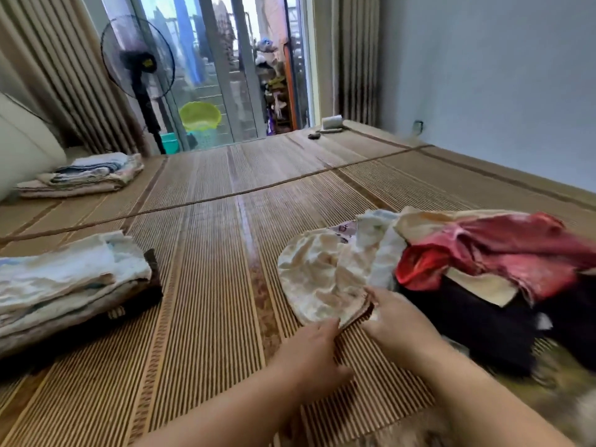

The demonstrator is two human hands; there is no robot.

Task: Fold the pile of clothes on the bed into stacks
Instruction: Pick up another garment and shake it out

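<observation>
Since the cream cloth [319, 275] spreads away from me on the bed [209, 253], touching the unfolded pile [483, 269] to its right, I note: right hand [393, 321] pinches its near edge; left hand [317, 346] touches beside it, grip unclear.

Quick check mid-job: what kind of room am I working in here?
Likely a home bedroom: a striped woven bed mat, beige pleated curtains beside a glass sliding door, and a black standing fan.
</observation>
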